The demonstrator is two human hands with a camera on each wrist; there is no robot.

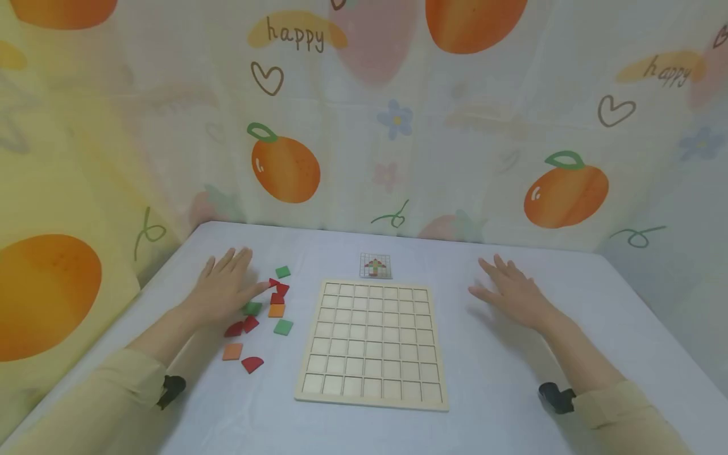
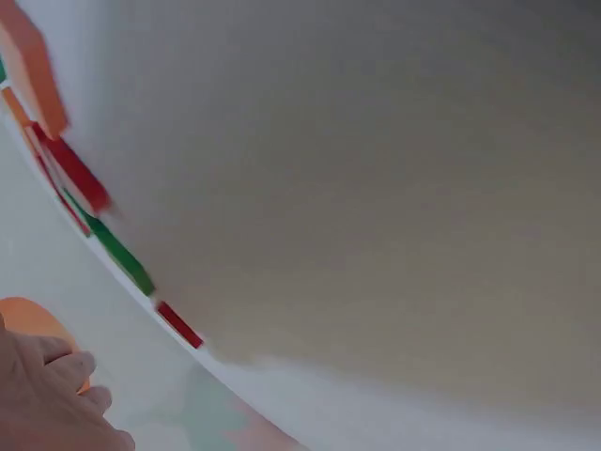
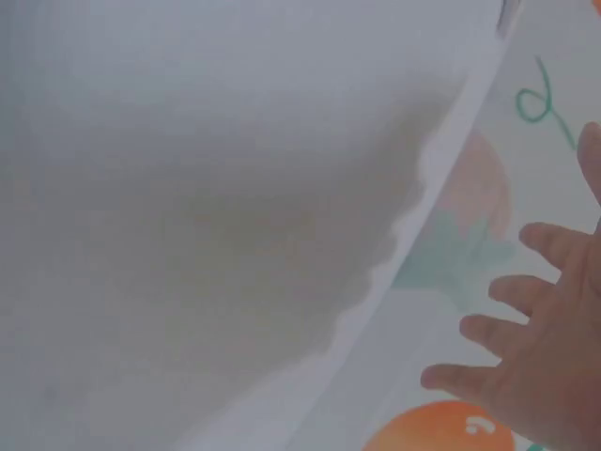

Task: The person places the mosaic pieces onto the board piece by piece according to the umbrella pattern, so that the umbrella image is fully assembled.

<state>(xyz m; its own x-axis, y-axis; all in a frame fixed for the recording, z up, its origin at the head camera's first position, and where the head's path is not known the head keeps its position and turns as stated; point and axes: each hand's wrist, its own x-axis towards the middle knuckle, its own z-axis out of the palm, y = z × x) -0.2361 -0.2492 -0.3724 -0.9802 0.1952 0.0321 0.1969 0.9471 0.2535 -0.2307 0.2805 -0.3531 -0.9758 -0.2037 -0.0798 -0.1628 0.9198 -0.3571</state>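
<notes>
My left hand is spread palm down over the left of the table, close beside a scatter of flat coloured tiles. Among them lie green squares, an orange square and red quarter-round pieces; the thumb overlaps a small red piece in the head view. On the right side my right hand hovers with fingers spread, holding nothing, its shadow on the cloth below. Between the hands lies a pale wooden grid board with bare square cells. Behind it is a small pattern card showing a red, green and orange figure.
A white cloth covers the table. Its far edge meets a hanging curtain printed with oranges, hearts and the word "happy". Dark wrist-worn devices show at the left cuff and the right cuff.
</notes>
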